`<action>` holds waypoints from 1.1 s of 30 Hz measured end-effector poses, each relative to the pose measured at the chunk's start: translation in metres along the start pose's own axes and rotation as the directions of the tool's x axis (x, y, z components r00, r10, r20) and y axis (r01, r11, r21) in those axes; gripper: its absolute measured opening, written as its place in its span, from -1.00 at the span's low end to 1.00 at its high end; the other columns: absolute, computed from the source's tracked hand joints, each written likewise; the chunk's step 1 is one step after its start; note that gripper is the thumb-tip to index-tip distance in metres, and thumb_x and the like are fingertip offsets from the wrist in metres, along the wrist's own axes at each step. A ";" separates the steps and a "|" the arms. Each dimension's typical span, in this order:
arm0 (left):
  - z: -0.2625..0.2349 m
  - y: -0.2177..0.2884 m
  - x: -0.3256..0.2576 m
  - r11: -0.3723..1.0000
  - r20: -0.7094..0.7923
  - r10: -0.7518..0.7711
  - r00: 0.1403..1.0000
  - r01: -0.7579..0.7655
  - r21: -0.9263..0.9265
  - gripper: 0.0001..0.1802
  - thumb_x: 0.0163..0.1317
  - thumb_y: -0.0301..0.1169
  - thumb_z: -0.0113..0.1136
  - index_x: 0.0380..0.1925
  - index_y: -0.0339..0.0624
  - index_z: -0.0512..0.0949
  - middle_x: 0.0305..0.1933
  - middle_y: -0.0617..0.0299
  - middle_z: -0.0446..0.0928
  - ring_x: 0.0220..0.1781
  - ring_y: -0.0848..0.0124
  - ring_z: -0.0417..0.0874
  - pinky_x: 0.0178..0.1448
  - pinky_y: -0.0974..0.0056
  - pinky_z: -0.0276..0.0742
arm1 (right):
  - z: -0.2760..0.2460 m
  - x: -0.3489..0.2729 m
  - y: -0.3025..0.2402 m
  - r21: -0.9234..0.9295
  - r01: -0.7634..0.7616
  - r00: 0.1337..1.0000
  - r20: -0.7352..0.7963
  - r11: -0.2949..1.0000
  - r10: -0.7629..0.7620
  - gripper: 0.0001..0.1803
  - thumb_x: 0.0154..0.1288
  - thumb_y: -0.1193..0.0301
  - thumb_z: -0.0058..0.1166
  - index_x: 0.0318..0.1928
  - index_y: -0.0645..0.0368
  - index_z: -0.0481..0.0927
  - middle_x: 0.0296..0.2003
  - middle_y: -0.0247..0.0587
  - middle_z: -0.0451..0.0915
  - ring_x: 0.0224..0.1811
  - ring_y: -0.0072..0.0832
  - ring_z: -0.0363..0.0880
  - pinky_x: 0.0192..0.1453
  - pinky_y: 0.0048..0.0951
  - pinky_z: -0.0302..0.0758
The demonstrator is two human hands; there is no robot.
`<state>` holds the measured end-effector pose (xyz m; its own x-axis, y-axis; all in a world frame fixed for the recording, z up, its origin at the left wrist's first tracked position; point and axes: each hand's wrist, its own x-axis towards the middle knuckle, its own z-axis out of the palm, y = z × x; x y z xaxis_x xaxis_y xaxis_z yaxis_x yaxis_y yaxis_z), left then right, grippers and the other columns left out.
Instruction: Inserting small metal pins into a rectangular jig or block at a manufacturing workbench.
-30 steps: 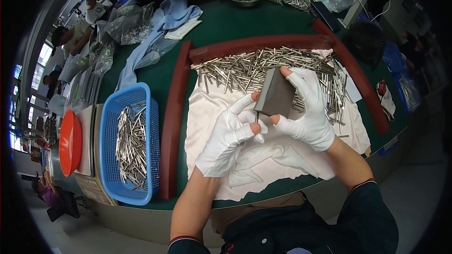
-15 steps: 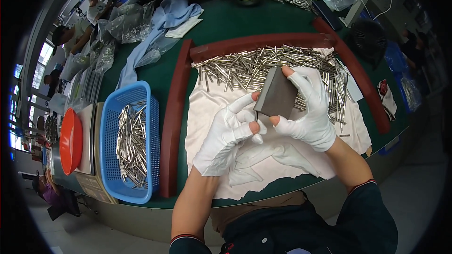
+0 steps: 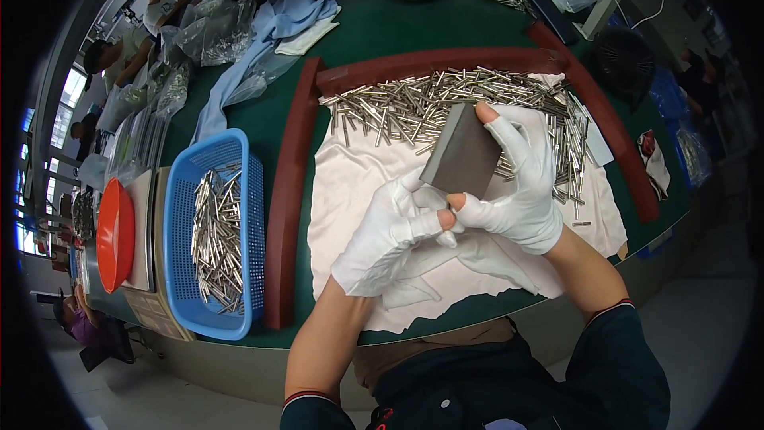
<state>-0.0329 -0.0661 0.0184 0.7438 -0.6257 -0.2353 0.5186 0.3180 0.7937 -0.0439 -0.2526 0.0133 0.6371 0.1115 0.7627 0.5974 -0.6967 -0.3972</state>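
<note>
Centre frame: I see a grey block [image 3: 463, 151] above the white cloth [image 3: 350, 183].
Right hand [image 3: 521, 187]: grasping the block.
Left hand [image 3: 390, 231]: fingers curled, touching the block's lower edge.
Upper centre: steel pins [image 3: 398, 107] heaped.

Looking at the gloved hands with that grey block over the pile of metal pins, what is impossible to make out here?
Head view only:
- Whether the left hand pinches a pin: its fingers curl over the spot.
- Underside of the grey block, held by the right hand: turned away.
- Pins beneath the block and hands in the pin pile: covered.
- Contents of the clear bags: too small, bent at the rim.
</note>
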 end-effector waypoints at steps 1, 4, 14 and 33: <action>0.000 0.001 -0.001 1.000 0.000 0.000 1.000 0.000 -0.001 -0.10 0.00 -0.42 0.47 0.33 -0.35 0.21 -0.43 0.25 0.55 -0.45 0.48 0.56 -0.32 0.44 0.50 | 0.001 0.001 -0.002 0.013 0.013 1.000 -0.007 1.000 -0.013 -0.08 -0.20 0.11 0.41 0.22 0.26 0.41 -0.01 -0.11 0.46 -0.07 -0.24 0.43 0.03 -0.24 0.37; -0.011 0.007 -0.004 0.994 0.011 0.071 0.997 -0.069 -0.082 -0.14 0.04 -0.49 0.41 0.33 -0.38 0.19 -0.45 0.24 0.58 -0.38 0.50 0.63 -0.26 0.49 0.56 | -0.010 0.001 0.006 -0.095 0.036 0.998 0.057 0.995 -0.031 -0.10 -0.22 0.14 0.41 0.20 0.26 0.43 -0.01 -0.10 0.45 -0.06 -0.24 0.43 0.02 -0.24 0.36; -0.020 0.003 0.000 0.993 0.034 0.104 0.994 -0.102 -0.061 -0.11 0.04 -0.55 0.39 0.36 -0.36 0.14 -0.41 0.22 0.57 -0.33 0.46 0.63 -0.20 0.43 0.57 | -0.008 0.000 0.011 -0.061 -0.004 1.000 -0.010 0.998 0.004 -0.10 -0.15 0.13 0.41 0.24 0.22 0.38 0.00 -0.09 0.45 -0.02 -0.21 0.42 0.06 -0.23 0.37; -0.022 0.000 0.001 0.991 0.061 0.105 0.993 -0.100 -0.087 -0.13 0.01 -0.52 0.43 0.34 -0.34 0.21 -0.23 0.18 0.59 -0.33 0.53 0.61 -0.29 0.47 0.57 | -0.004 0.001 0.009 -0.046 0.067 0.997 0.045 0.997 -0.065 -0.11 -0.12 0.08 0.39 0.23 0.25 0.40 -0.01 -0.08 0.46 -0.07 -0.20 0.43 0.01 -0.24 0.38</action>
<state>-0.0229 -0.0507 0.0055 0.7670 -0.6312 -0.1157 0.4764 0.4393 0.7616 -0.0403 -0.2613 0.0124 0.6185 0.1883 0.7629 0.6155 -0.7197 -0.3213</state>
